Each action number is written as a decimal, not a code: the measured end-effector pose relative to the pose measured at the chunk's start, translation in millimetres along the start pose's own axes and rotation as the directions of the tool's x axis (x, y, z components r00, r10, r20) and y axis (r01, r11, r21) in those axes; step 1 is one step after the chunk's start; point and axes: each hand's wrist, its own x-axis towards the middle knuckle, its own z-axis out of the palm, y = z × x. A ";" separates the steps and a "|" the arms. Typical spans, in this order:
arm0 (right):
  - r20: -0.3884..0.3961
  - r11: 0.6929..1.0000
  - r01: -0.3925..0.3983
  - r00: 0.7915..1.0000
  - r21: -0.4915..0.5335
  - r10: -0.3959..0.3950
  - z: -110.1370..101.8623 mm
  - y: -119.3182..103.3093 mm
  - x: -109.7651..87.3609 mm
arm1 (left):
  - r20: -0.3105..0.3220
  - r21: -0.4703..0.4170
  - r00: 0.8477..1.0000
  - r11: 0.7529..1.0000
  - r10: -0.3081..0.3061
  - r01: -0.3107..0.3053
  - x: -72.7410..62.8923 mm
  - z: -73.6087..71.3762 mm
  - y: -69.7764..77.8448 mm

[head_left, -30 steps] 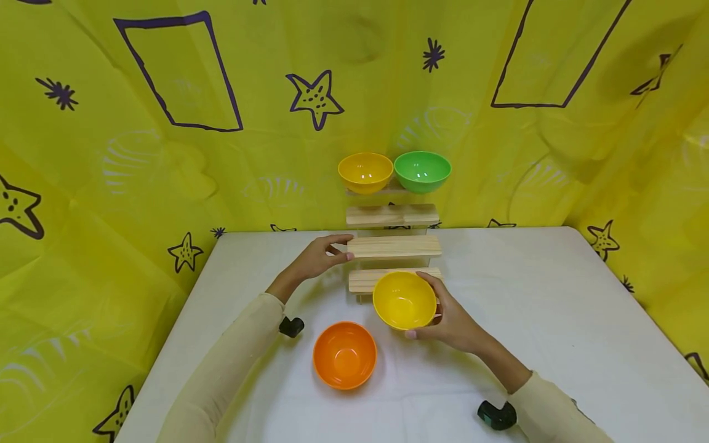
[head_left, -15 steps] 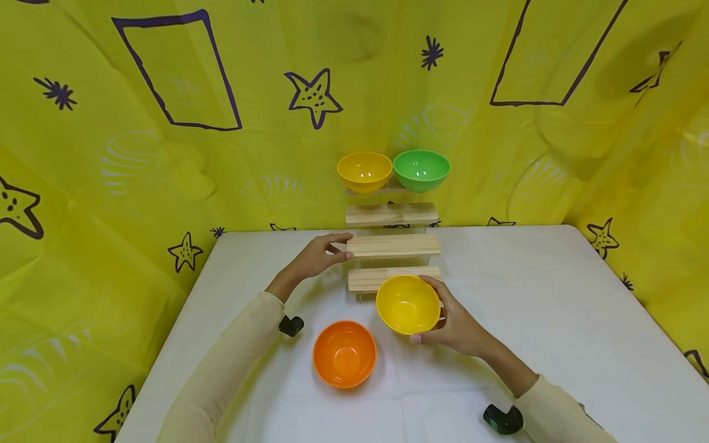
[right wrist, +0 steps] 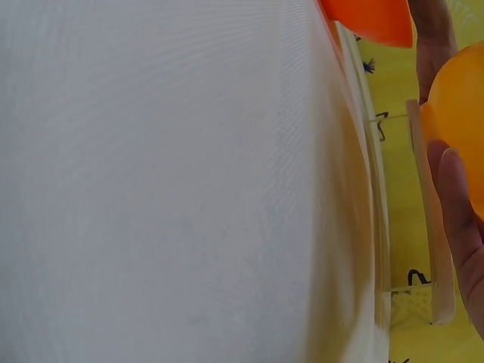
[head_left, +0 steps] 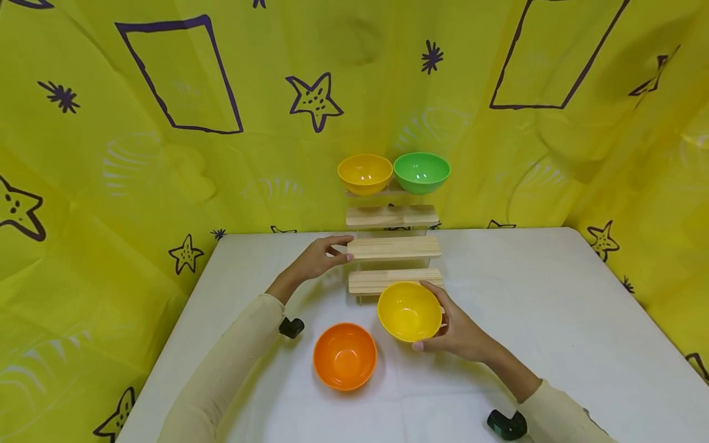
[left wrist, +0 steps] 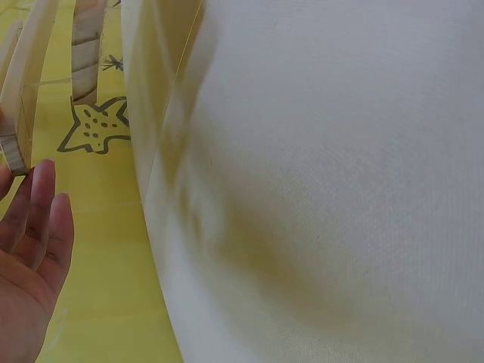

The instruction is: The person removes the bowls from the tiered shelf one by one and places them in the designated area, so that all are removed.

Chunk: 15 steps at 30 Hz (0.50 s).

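My right hand [head_left: 462, 332] grips a yellow bowl [head_left: 410, 312] by its right side, thumb near the front and fingers behind. The bowl is tilted toward me, in front of the lowest plank of a wooden step rack [head_left: 393, 247]. With thumb and fingers, my left hand [head_left: 317, 257] pinches the left end of a middle plank; the left wrist view shows the fingers [left wrist: 57, 227] at that plank end. An orange bowl [head_left: 344, 357] sits on the table, left of the yellow one. On the top step, a yellow-orange bowl [head_left: 365, 173] and a green bowl [head_left: 422, 172] stand side by side.
The rack stands at the back of a white-covered table [head_left: 554, 307]. Behind and beside it hangs a yellow sheet [head_left: 255, 172] with dark star drawings. Dark devices [head_left: 506, 424] show at both wrists.
My right hand has drawn the yellow bowl slightly toward me and to the right, away from the lowest plank. My left hand has stayed on the rack.
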 end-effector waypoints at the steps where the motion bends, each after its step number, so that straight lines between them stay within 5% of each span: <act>1: 0.002 1.000 -0.002 1.000 -0.004 0.002 0.0 0.2 -0.5 | 0.000 -0.002 1.000 1.000 0.001 -0.001 0.2 0.2 -0.7; 15: 0.026 1.000 0.014 1.000 -0.021 -0.014 -1.4 4.4 -6.4 | 0.000 0.002 1.000 1.000 0.006 -0.006 0.3 -0.1 -1.8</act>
